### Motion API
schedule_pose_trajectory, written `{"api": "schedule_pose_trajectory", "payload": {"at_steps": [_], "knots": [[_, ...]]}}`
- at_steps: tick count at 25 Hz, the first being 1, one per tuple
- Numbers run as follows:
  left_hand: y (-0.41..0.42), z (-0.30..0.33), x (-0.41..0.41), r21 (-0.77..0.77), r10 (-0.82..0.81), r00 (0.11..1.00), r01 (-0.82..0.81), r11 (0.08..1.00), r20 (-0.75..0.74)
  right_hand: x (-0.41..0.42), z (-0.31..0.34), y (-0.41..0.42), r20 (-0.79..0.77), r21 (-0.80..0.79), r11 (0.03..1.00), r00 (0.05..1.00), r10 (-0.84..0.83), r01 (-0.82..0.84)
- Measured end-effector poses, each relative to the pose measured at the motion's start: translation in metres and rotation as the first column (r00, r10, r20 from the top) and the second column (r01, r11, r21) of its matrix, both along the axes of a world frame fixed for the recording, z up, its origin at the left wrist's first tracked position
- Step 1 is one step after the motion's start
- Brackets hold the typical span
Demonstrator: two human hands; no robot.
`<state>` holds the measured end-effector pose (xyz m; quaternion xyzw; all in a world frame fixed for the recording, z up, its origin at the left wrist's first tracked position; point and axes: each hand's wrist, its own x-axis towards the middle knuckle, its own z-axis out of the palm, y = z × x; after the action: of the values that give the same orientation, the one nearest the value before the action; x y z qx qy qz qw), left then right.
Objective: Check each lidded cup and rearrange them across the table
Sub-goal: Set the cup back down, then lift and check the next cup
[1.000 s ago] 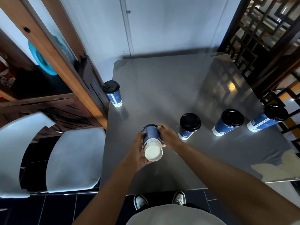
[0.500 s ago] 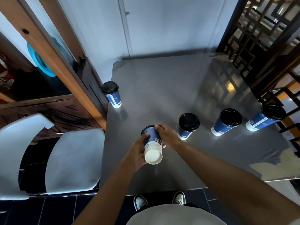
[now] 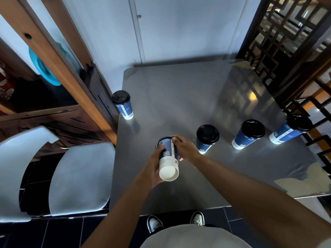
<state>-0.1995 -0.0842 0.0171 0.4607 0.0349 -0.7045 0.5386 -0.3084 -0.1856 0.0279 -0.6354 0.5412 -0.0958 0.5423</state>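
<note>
we tip a blue cup (image 3: pixel 168 158) base-up above the near tabletop (image 3: pixel 179 97), left hand (image 3: pixel 152 172) in a grip on its body, right hand (image 3: pixel 184 147) pinching the lid end, likely testing the seal; four lidded cups (image 3: pixel 207 138) stand apart

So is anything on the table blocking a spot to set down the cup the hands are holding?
Nothing visible does. The held cup is tipped, white base toward the camera, gripped by the left hand and right hand. The table is bare beyond it; the nearest cup stands to its right.
</note>
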Motion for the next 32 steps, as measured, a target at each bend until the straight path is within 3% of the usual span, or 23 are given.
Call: {"api": "schedule_pose_trajectory", "payload": {"at_steps": [11, 13, 14, 16, 18, 21, 25, 29, 32], "knots": [[0.003, 0.009, 0.006, 0.027, 0.069, 0.997, -0.069, 0.997, -0.031, 0.011, -0.007, -0.002, 0.024, -0.014, 1.000, 1.000, 0.010, -0.010], [0.006, 0.005, 0.008, 0.022, 0.005, 0.999, -0.007, 1.000, 0.052, 0.015, -0.006, -0.002, 0.046, -0.008, 1.000, 0.999, -0.004, 0.004], [0.007, 0.002, 0.010, 0.045, -0.050, 0.985, 0.044, 0.998, 0.163, 0.016, -0.004, -0.003, 0.060, -0.021, 1.000, 0.998, -0.011, 0.013], [0.005, -0.007, 0.018, 0.110, -0.140, 0.880, 0.101, 0.989, 0.453, 0.018, -0.003, -0.005, 0.125, 0.000, 1.000, 0.992, -0.020, 0.020], [-0.001, -0.009, 0.030, 0.081, -0.132, 0.755, 0.105, 0.991, 0.643, 0.022, 0.000, -0.009, 0.194, 0.094, 0.995, 0.980, -0.042, 0.024], [-0.015, -0.009, 0.048, 0.049, -0.117, 0.567, 0.135, 0.990, 0.815, 0.027, 0.003, -0.017, 0.198, 0.112, 0.994, 0.979, -0.042, 0.020], [-0.041, -0.005, 0.070, -0.020, -0.062, 0.375, 0.211, 0.977, 0.925, 0.036, 0.026, -0.031, 0.266, 0.175, 0.984, 0.964, -0.021, -0.027], [-0.081, -0.007, 0.087, -0.021, -0.070, 0.329, 0.265, 0.964, 0.942, 0.057, 0.029, -0.068, 0.299, 0.249, 0.964, 0.939, -0.170, 0.095], [-0.113, -0.012, 0.089, -0.042, -0.061, 0.364, 0.269, 0.962, 0.929, 0.069, 0.026, -0.104, 0.280, 0.224, 0.963, 0.936, -0.213, 0.152]]}}
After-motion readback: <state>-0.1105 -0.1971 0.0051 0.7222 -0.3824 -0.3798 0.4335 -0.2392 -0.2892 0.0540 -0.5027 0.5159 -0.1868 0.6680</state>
